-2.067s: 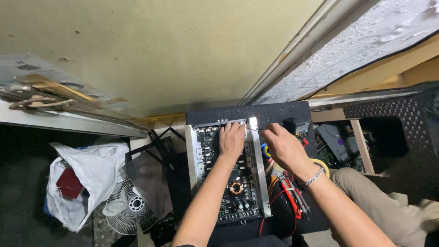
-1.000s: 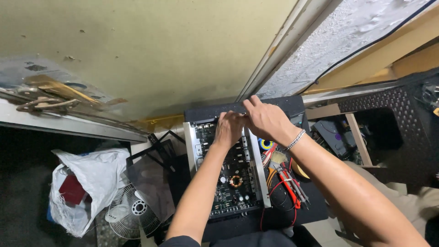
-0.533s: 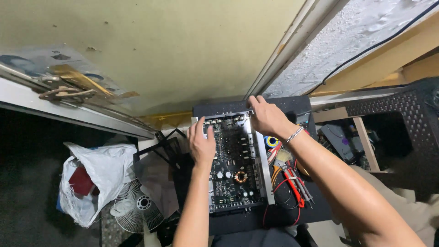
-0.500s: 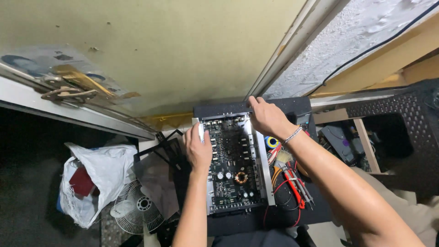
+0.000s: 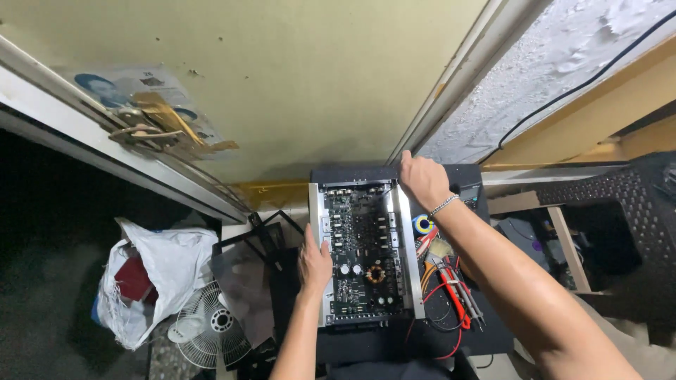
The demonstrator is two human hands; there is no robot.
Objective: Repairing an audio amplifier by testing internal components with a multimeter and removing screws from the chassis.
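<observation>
From the head camera, a long open metal box with a circuit board (image 5: pixel 366 253) inside lies flat on a black mat (image 5: pixel 486 331), and its long side runs from the person up to the yellow wall (image 5: pixel 303 91), with the far short end almost at the wall. The left hand (image 5: pixel 314 262) lies flat and open on the box's left edge near the person, and the right hand (image 5: pixel 421 179) wraps over the far right corner, so the hands are well apart. Red and black wires (image 5: pixel 451 295) lie just beside the box on the right, and on the left, past the mat, sit a small fan (image 5: pixel 211 329) and a white plastic bag (image 5: pixel 158 278), so there is little room there.
</observation>
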